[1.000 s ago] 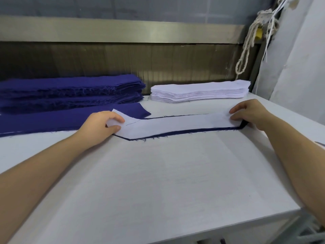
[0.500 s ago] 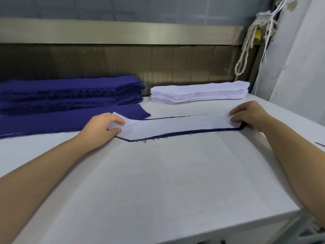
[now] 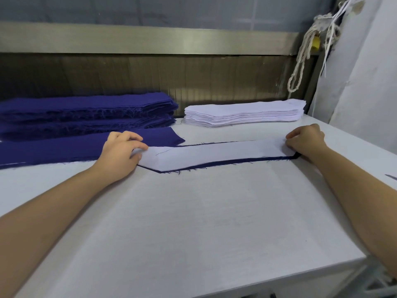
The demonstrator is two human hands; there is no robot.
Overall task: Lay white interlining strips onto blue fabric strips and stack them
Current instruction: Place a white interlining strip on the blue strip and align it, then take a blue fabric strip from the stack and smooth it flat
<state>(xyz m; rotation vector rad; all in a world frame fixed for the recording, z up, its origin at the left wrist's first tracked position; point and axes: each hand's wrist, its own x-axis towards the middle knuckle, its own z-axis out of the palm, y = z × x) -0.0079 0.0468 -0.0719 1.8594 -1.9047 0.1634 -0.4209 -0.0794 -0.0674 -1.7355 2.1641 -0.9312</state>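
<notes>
A white interlining strip (image 3: 214, 154) is lying on a blue fabric strip (image 3: 236, 162) on the counter (image 3: 193, 222), just in front of the interlining pile (image 3: 242, 115). The blue edge is showing along the near side. The left hand (image 3: 120, 153) is closing its grip on the white strip's left end, pinching it. The right hand (image 3: 306, 140) is gripping the right end with curled fingers. Blue stacks (image 3: 86, 112) are sitting left of the pile.
</notes>
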